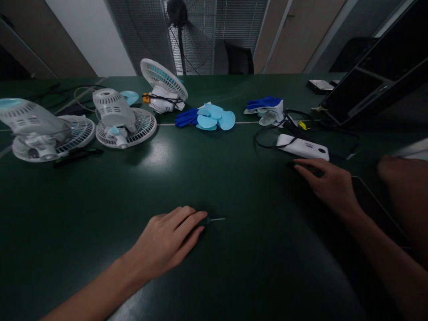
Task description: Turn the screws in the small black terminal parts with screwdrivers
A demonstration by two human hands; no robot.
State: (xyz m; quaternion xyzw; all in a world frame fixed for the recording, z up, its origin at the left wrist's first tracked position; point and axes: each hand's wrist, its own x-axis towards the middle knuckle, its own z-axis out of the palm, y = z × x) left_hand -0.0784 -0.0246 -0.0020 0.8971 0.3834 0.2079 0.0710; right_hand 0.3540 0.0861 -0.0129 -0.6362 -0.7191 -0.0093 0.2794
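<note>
My left hand lies on the dark green table, fingers curled over the handle of a small screwdriver whose thin metal shaft sticks out to the right. My right hand rests further right, fingers laid over a small dark object I cannot make out, just below a white power bank with a black cable.
Three small white clip fans lie at the back left. Light blue fan blades and blue gloves sit mid-table. A dark monitor stands at right, a floor fan behind the table.
</note>
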